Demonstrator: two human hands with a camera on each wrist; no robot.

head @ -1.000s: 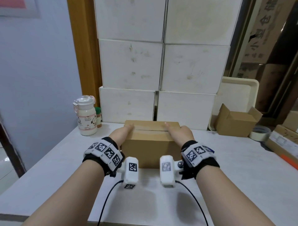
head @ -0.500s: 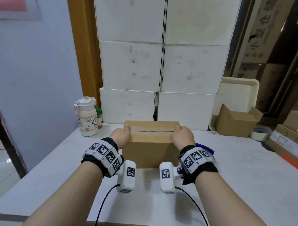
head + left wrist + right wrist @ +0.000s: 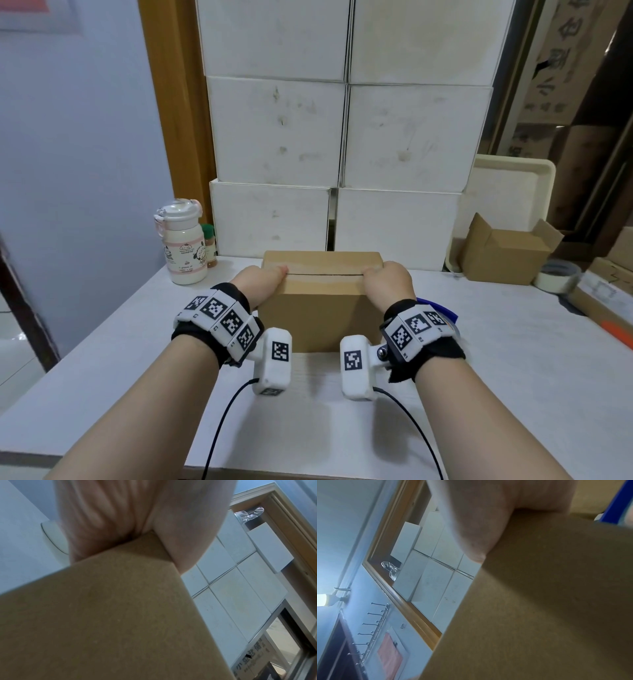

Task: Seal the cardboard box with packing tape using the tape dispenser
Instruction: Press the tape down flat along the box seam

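Note:
A closed brown cardboard box (image 3: 320,308) stands mid-table, its top seam running left to right. My left hand (image 3: 262,279) grips the box's upper left end, thumb on top at the seam. My right hand (image 3: 387,279) grips the upper right end the same way. The left wrist view shows the palm (image 3: 137,520) wrapped over a box corner (image 3: 111,615). In the right wrist view, the hand (image 3: 479,520) presses on the box (image 3: 539,601). A blue tape dispenser (image 3: 436,306) peeks out behind my right wrist, mostly hidden.
White cartons (image 3: 342,137) are stacked right behind the box. A pale bottle (image 3: 183,243) stands at the back left. At the right lie a small open carton (image 3: 507,253), a tape roll (image 3: 556,275) and a leaning tray (image 3: 507,192). The white table (image 3: 513,359) reaches toward me.
Both hands lay flat on the box top with fingers pointing forward. They have slid outward and now clasp the left and right ends of the box.

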